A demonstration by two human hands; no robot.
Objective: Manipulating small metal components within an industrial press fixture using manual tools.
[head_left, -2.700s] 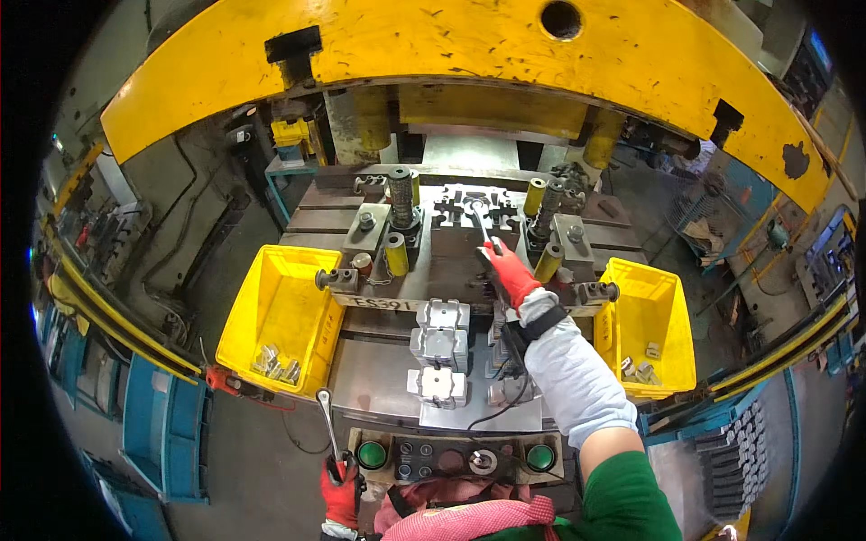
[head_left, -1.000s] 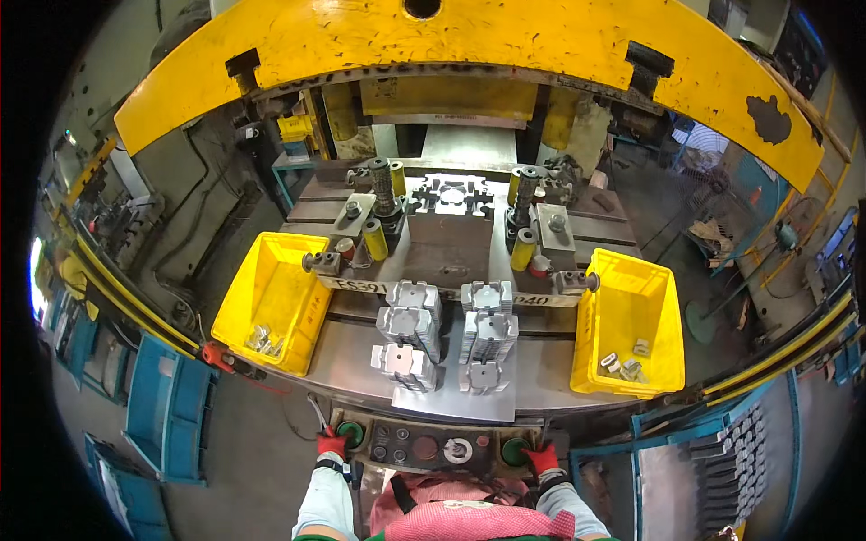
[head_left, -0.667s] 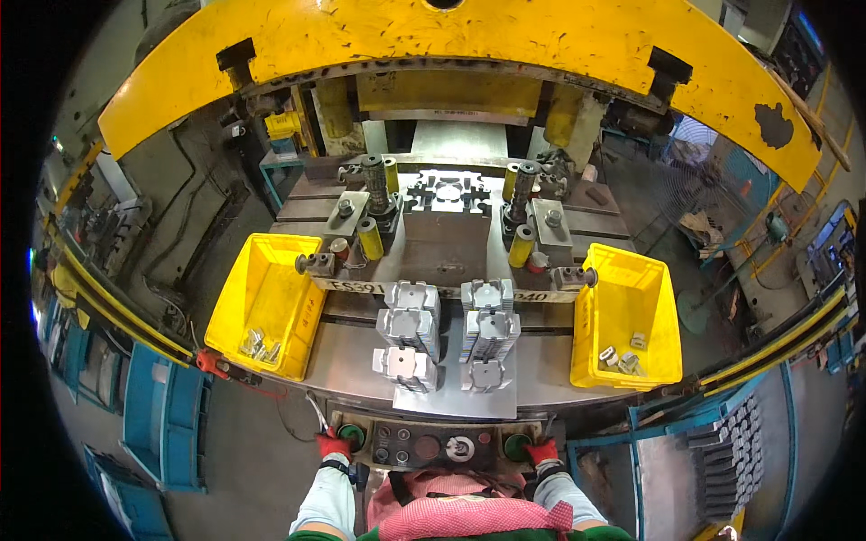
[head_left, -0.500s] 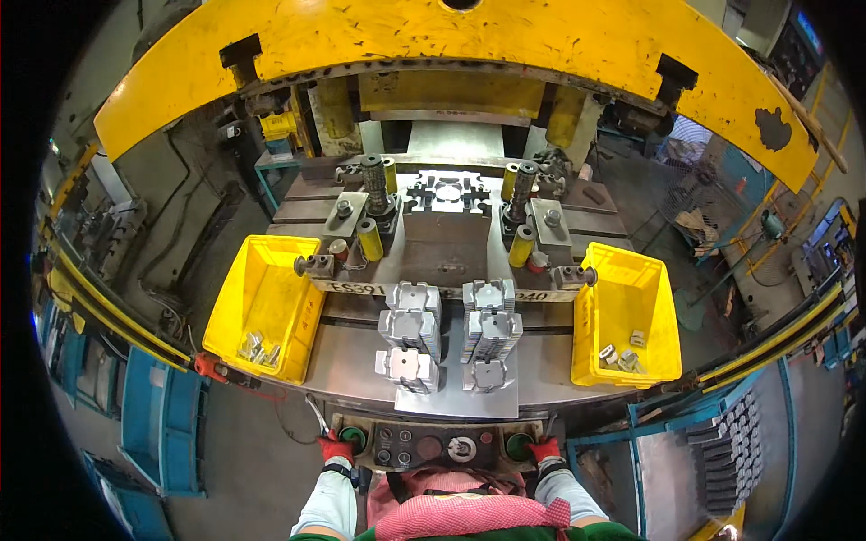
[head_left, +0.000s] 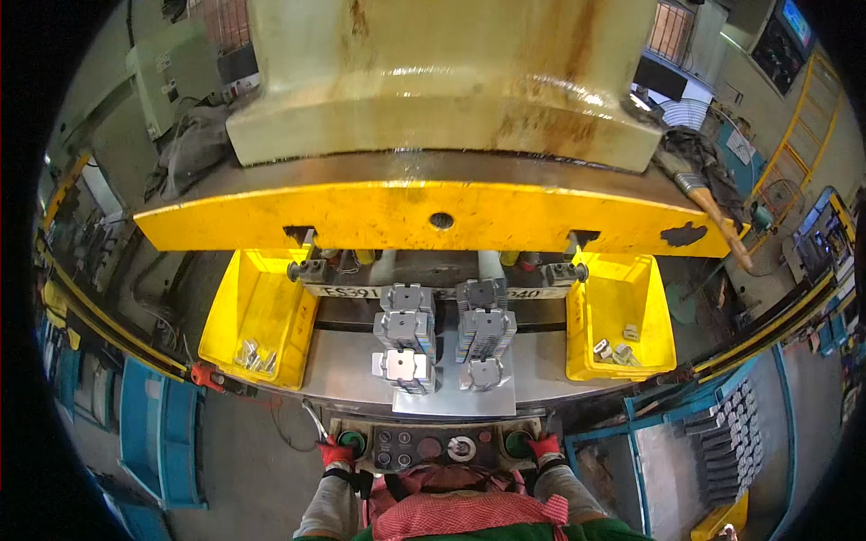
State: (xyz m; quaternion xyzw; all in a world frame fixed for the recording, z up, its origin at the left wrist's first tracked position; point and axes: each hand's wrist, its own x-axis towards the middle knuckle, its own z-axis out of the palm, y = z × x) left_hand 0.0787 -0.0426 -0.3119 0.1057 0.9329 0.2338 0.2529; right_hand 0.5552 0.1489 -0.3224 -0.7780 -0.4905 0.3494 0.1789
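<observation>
My left hand (head_left: 336, 452) wears a red glove and rests at the green push button (head_left: 352, 442) on the left end of the control panel (head_left: 410, 444). My right hand (head_left: 544, 447), gloved in red too, is at the green push button (head_left: 519, 444) on the right end. The fingers of both hands are too small and partly hidden to make out. Beyond the panel stand two rows of stacked metal stampings (head_left: 403, 326) on a metal sheet (head_left: 451, 401). A yellow press ram (head_left: 379, 212) hangs low over the die (head_left: 433, 268), hiding most of it.
Yellow bins with small metal pieces flank the press bed, one on the left (head_left: 302, 356) and one on the right (head_left: 577, 352). A brush (head_left: 713, 212) lies on the ram's right end. Blue racks (head_left: 149, 424) stand at left; dark parts (head_left: 722, 442) lie in rows at right.
The yellow ram has come down over the die, and the pale column above it now shows. Both hands stay at the green buttons.
</observation>
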